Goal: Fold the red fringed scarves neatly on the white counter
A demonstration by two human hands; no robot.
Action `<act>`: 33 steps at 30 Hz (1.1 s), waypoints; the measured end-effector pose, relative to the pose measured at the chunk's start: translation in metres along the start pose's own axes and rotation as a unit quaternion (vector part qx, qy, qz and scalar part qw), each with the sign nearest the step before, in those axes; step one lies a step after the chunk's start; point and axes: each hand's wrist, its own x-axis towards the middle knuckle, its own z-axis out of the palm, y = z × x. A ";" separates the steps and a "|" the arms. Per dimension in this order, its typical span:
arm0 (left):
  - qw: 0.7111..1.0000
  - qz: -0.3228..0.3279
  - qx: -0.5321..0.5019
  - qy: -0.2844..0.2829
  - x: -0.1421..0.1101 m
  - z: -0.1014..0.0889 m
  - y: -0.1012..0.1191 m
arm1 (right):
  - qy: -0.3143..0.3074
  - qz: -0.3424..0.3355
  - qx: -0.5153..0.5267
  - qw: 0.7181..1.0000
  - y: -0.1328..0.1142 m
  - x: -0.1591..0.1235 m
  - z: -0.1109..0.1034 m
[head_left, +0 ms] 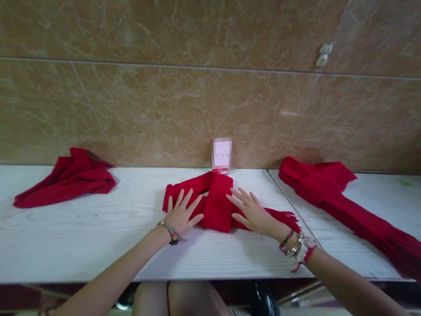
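Note:
A red fringed scarf (220,204) lies folded across itself on the white table (129,239), its fringe pointing right. My left hand (183,214) rests on the scarf's left part with fingers spread. On its right side lies my right hand (254,213), palm down, fingers also spread. Neither hand grips the cloth. Parts of the scarf are hidden under both hands. At its top edge, against the wall, stands a small pale card (222,154), blurred so its print cannot be read.
A second red fringed scarf (347,210) stretches along the right, its fringe over the front edge. Crumpled red cloth (67,180) lies at the left by the wall. The brown marbled wall (154,104) bounds the table's back. A table seam (293,202) runs right of centre.

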 end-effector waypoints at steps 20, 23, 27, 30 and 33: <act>0.992 0.124 0.002 0.004 -0.002 -0.020 0.023 | -0.031 -0.060 0.072 0.995 0.000 -0.025 -0.013; 0.979 0.201 0.018 0.037 0.006 -0.019 0.047 | -0.066 -0.063 0.119 0.989 0.013 -0.015 -0.026; 0.966 0.250 0.059 0.039 0.017 -0.012 0.078 | -0.028 0.044 0.141 0.989 0.041 0.021 -0.027; 0.967 0.235 0.094 0.035 0.020 -0.009 0.091 | -0.035 0.057 0.137 0.988 0.054 0.051 -0.016; 0.970 0.207 0.119 0.047 0.020 -0.008 0.097 | -0.048 -0.006 0.076 0.996 0.054 0.071 0.000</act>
